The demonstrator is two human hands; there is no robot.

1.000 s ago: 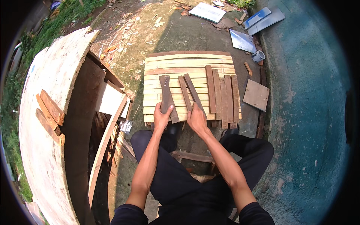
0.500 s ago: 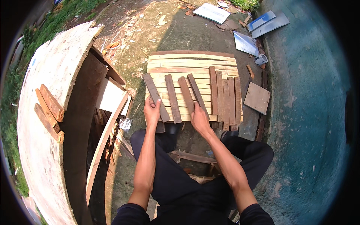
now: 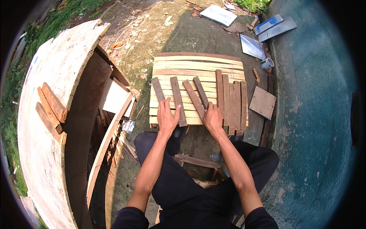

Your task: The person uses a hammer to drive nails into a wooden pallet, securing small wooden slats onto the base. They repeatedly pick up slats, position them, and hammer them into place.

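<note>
Dark brown wooden strips lie on a slatted wooden tabletop (image 3: 198, 61) in front of me. My left hand (image 3: 167, 116) is palm down over the leftmost strip (image 3: 157, 87), covering its near half, with fingers bent onto it. Its thumb reaches the edge of a second strip (image 3: 176, 91). Further right, my right hand (image 3: 212, 119) is closed at the near ends of two slanting strips, one brown (image 3: 192, 97) and one darker (image 3: 200, 90); its fingertips are partly hidden. Several more strips (image 3: 231, 103) stand side by side along the table's right.
A pale board (image 3: 42, 95) with wood offcuts (image 3: 51, 107) on it rises at the left. A blue-green wall (image 3: 305, 126) bounds the right. Near it are a square wooden panel (image 3: 262, 102), a can (image 3: 267, 63) and shiny panels (image 3: 251, 46). A low wooden piece (image 3: 196, 161) sits between my legs.
My left hand has shifted right and turned palm down over the leftmost strip, which is now less slanted. My right hand has turned over the near ends of its strips. The view shifted slightly.
</note>
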